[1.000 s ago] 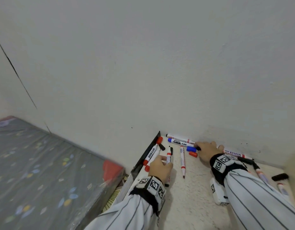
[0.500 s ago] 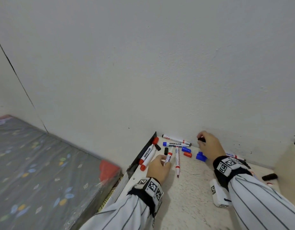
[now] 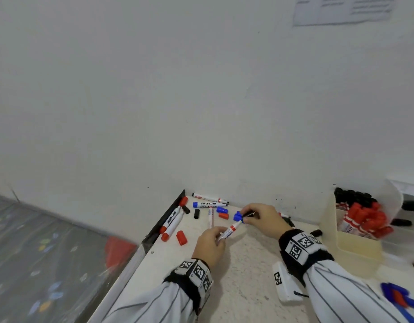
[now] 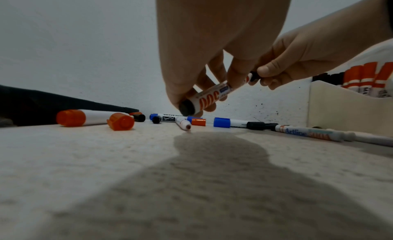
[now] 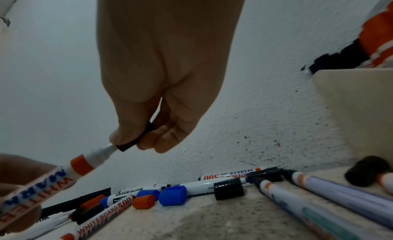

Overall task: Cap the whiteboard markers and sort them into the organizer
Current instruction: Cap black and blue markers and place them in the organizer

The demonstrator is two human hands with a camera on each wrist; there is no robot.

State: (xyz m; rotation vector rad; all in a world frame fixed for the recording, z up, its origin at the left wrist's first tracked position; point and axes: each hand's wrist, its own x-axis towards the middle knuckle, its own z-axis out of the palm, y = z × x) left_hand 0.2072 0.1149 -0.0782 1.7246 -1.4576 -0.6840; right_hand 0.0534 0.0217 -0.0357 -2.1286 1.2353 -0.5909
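My left hand (image 3: 211, 241) grips a white marker (image 3: 229, 230) with a red band, held just above the table and tilted toward the wall. My right hand (image 3: 257, 217) pinches a black cap (image 5: 136, 139) at that marker's tip (image 5: 106, 150); the cap sits partly over the tip. In the left wrist view the marker (image 4: 209, 96) shows its dark rear end, with the black cap (image 4: 254, 76) in the right fingers. The cream organizer (image 3: 355, 243) at the right holds red-capped markers (image 3: 366, 219) and black-capped ones (image 3: 352, 195).
Loose markers and caps lie along the wall: a blue-capped marker (image 3: 209, 204), red caps (image 3: 181, 237), a blue cap (image 3: 222, 209), a black cap (image 3: 196, 213). Two red markers (image 3: 172, 221) lie by the black left rim (image 3: 165, 217). More markers (image 5: 319, 208) lie near the organizer.
My left hand lifted the marker off the table. My right hand came back from the wall with the black cap and met the marker's tip. The view turned right, showing the organizer.
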